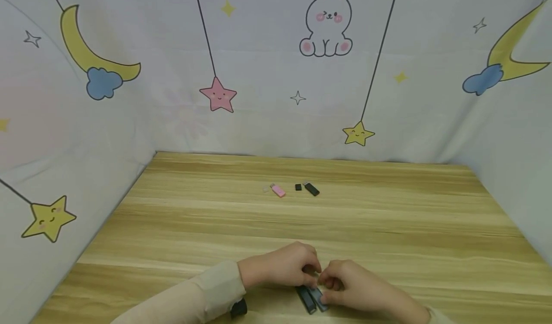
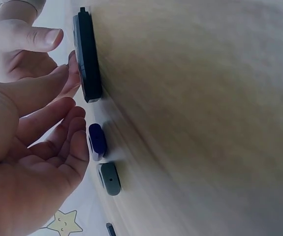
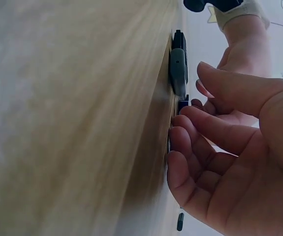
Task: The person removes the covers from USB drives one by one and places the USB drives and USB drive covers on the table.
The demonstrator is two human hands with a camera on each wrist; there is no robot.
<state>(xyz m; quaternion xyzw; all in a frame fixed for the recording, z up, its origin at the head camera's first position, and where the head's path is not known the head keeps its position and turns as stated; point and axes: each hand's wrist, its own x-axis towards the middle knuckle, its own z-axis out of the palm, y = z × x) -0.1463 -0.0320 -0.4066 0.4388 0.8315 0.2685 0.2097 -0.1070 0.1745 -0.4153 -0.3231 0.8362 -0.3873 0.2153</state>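
Both hands come close together over several small stick-shaped pieces on the table that look like USB flash drives. My left hand (image 1: 288,265) bends its fingers loosely over their far ends; in the left wrist view its fingertips lie beside a blue piece (image 2: 97,141). From the right, my right hand (image 1: 354,284) has its thumb beside a grey piece (image 1: 318,299), fingers loosely curled and nothing visible between them. A black piece (image 1: 305,299) lies left of the grey one. In the right wrist view the grey end stands in front of the black piece. Contact with each piece is partly hidden.
Farther back lie a pink USB drive (image 1: 278,190) with a pale cap (image 1: 265,190) and a black USB drive (image 1: 312,189) with a black cap (image 1: 298,187). A printed curtain (image 1: 267,132) encloses the wooden table (image 1: 207,218) at the back and sides.
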